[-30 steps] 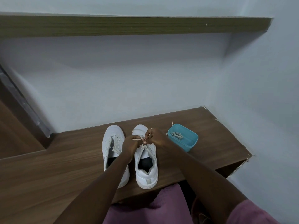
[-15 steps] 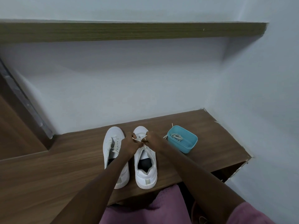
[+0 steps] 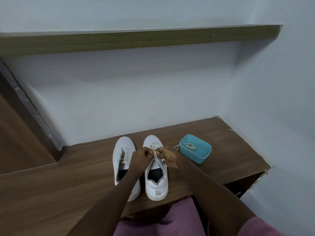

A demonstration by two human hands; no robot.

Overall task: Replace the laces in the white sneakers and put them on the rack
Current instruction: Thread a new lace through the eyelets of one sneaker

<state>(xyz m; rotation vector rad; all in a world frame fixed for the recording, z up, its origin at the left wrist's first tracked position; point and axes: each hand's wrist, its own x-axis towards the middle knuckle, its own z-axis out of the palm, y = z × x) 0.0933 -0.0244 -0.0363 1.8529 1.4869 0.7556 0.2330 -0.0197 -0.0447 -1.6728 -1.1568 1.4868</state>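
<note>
Two white sneakers stand side by side on the wooden surface point(image 3: 68, 181), toes toward the wall. The left sneaker point(image 3: 123, 157) shows loose lace at its eyelets. Over the tongue of the right sneaker point(image 3: 156, 183) both hands meet. My left hand point(image 3: 140, 156) pinches one end of the cream lace point(image 3: 155, 153), and my right hand point(image 3: 167, 156) pinches the other end, fingers curled. A ring shows on my right hand. The lacing under the hands is hidden.
A small teal tub point(image 3: 196, 151) with a bundle of laces inside sits right of the sneakers, one lace end hanging over its rim. A wooden shelf point(image 3: 136, 40) runs along the wall above. Walls close in behind and to the right; a dark door frame point(image 3: 30, 113) stands left.
Both hands stay on the right sneaker's lace and have shifted slightly together. The camera has tilted a little, so the shelf sits lower in view.
</note>
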